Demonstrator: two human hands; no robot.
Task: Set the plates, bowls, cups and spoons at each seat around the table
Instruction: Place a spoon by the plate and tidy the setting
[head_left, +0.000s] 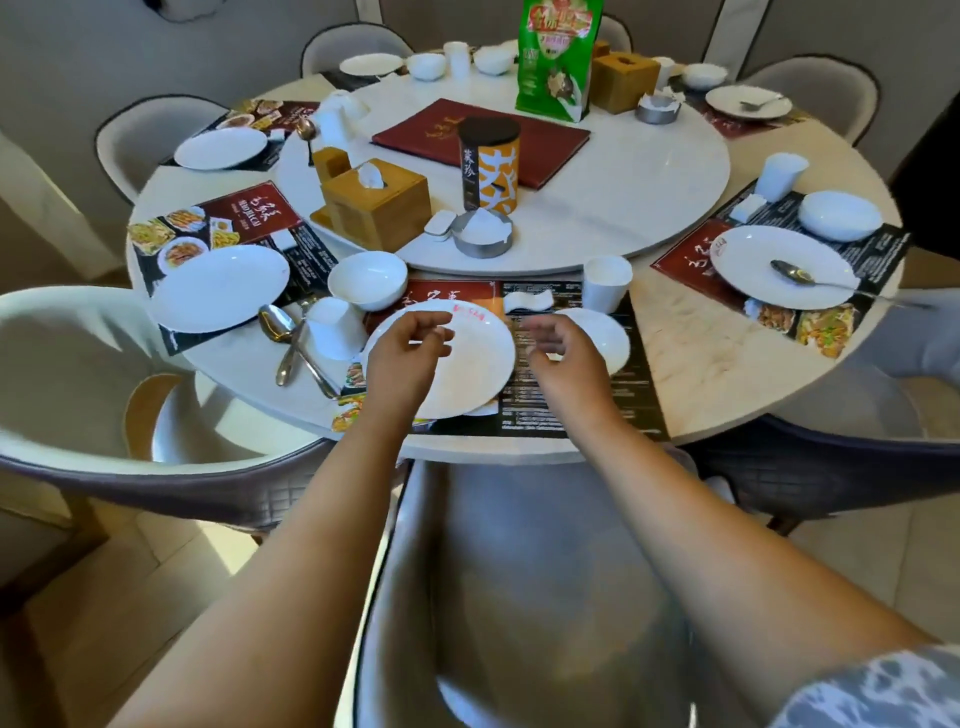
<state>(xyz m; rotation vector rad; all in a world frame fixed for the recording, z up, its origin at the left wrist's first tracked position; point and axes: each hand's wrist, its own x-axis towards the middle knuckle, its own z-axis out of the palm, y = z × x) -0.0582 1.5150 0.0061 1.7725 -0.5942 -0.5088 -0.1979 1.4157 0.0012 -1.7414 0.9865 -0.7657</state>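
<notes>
At the near seat a white plate (467, 364) lies on a dark placemat (571, 405), on top of a second plate whose edge shows beneath it. My left hand (405, 353) hovers over the plate's left side, fingers loosely curled, holding nothing. My right hand (561, 353) hovers by the plate's right rim, fingers apart, partly covering a white bowl (608, 332). A white cup (605, 283) and a small white rest (527, 301) stand behind. To the left are a bowl (366, 278), a tipped cup (335, 327) and two spoons (283, 332).
A lazy Susan (623, 182) carries a red menu, tissue boxes, a canister, a green bag and ashtrays. The left seat has a plate (218, 286); the right seat has a plate with a spoon (779, 265), a bowl and a cup. Padded chairs ring the table.
</notes>
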